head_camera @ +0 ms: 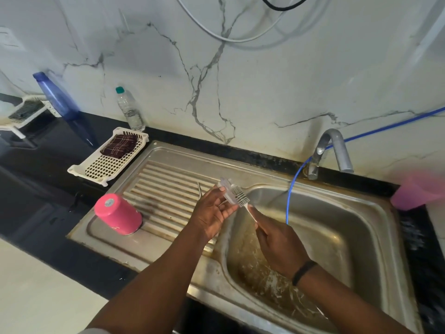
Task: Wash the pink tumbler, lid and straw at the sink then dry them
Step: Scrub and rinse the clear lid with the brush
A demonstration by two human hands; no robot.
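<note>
Fingers (258,221) of the right hand (277,242) pinch the thin white handle of a small brush (238,195). Left hand (212,213) fingers wrap around the clear lid (226,189), and the bristles touch it, just above the edge of the sink (313,237). To the left, the pink tumbler (118,213) stands upside down on the ribbed draining board (166,189). Farther back, a white basket (106,162) holds a dark checked cloth (119,145), and the tap (334,150) curves over the sink
</note>
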